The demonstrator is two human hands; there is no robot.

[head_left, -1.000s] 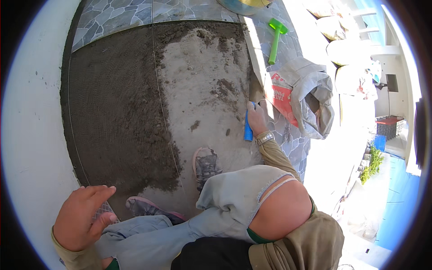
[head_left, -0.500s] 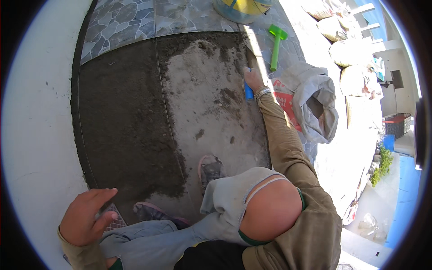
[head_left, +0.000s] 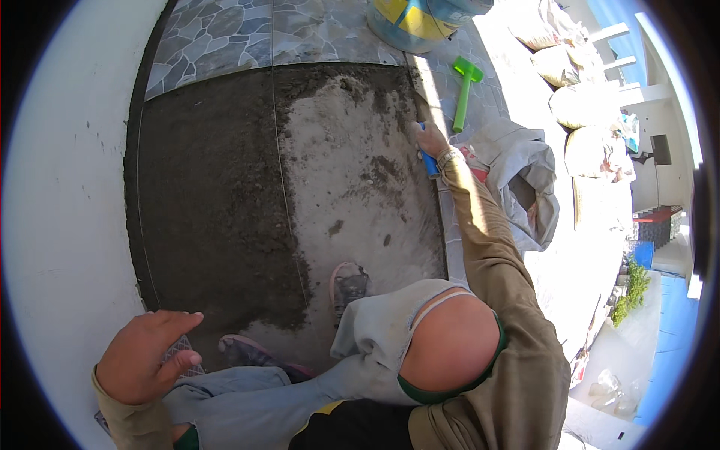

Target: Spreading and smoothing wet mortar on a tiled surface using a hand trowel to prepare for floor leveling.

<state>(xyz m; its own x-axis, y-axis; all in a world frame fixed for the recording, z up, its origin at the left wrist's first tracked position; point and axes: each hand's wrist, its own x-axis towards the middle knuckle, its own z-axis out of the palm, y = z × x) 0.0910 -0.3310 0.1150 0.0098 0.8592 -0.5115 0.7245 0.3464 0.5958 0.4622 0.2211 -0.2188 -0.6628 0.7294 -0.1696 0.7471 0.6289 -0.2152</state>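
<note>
My right hand [head_left: 430,140] is stretched out to the right edge of the mortar bed, its fingers wrapped round the blue handle [head_left: 430,165] of a tool. The tool's working end is hidden or too dark to make out. Dark damp mortar [head_left: 210,187] covers the left strip of the bed. Paler, drier grey ground [head_left: 352,165] shows on the right strip, with dark crumbs on it. At lower left my left hand [head_left: 150,356] hangs above my leg, holding nothing, thumb apart from the fingers. A thin string line [head_left: 282,157] runs lengthwise between the strips.
Stone-patterned tiles [head_left: 217,37] border the bed's far end, with a bucket [head_left: 412,22] on them. A green mallet [head_left: 463,94] and an open sack [head_left: 517,150] lie to the right. Filled sacks [head_left: 577,105] line the far right. A white wall [head_left: 75,187] bounds the left.
The whole view has shifted slightly, showing more of the bucket. My right hand stays near the bed's edge, while the blue handle has turned, its near end swinging right. My left hand hardly differs.
</note>
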